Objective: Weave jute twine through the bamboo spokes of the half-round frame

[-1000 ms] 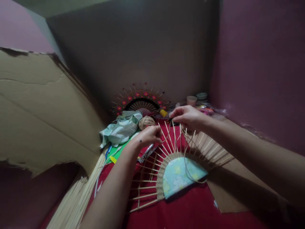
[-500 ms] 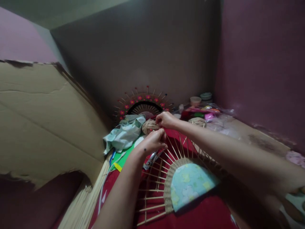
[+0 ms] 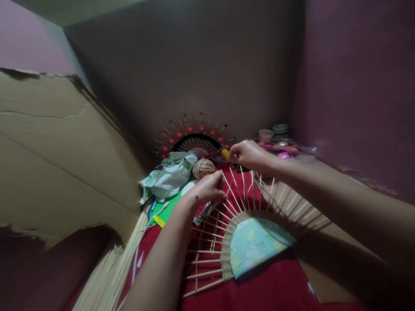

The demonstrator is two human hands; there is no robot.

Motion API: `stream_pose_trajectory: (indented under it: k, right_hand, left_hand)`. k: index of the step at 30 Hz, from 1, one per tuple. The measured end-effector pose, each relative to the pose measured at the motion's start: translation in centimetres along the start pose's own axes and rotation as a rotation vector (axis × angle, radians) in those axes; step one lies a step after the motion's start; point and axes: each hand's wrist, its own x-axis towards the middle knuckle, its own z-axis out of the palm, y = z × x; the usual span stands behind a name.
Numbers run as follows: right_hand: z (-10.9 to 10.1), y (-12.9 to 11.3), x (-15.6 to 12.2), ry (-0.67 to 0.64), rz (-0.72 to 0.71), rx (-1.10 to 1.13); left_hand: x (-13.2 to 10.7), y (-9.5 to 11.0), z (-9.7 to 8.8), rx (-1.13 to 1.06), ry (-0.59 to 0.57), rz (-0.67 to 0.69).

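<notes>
A half-round fan frame (image 3: 227, 248) of woven strands with thin sticks radiating outward lies on red cloth. Pale blue floral fabric (image 3: 256, 248) covers its centre. My left hand (image 3: 207, 188) is at the stick tips on the upper left, index finger stretched and fingers apart. Up and to the right, my right hand (image 3: 248, 154) is raised with its fingers curled into a pinch; what they hold, if anything, cannot be made out. A small yellow piece (image 3: 225, 153) shows right beside those fingertips. Just behind my left hand sits a ball of twine (image 3: 203, 168).
A finished-looking fan with pink flowers (image 3: 189, 129) leans on the back wall. Crumpled pale green cloth (image 3: 170, 175) lies left of the twine. A large cardboard sheet (image 3: 58, 160) and bundled thin sticks (image 3: 103, 276) border the left. Cups (image 3: 266, 135) stand back right.
My right hand has moved away from the left, rightward and slightly up. My left hand has stayed near the stick tips, its fingers now more spread.
</notes>
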Motion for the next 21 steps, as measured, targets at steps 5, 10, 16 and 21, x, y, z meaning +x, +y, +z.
stream_pose_trajectory:
  k: [5,10,16,21]
  right_hand:
    - [-2.7,0.0,-5.5,-0.195,0.057,-0.062]
    - [-2.7,0.4,-8.7,-0.379,0.02,-0.13]
    - [-1.0,0.8,-8.8,-0.244,0.107,-0.474]
    - [1.0,-0.6,-8.7,-0.16,-0.087,-0.416]
  left_hand:
    - [0.1,-0.6,0.3,-0.134,-0.076,-0.016]
    - [0.1,-0.3,0.0,-0.056,-0.103,0.033]
    - [0.2,-0.1,-0.1,0.013,-0.113,0.046]
    - [0.2,-0.1,-0.2,0.026,-0.12,0.068]
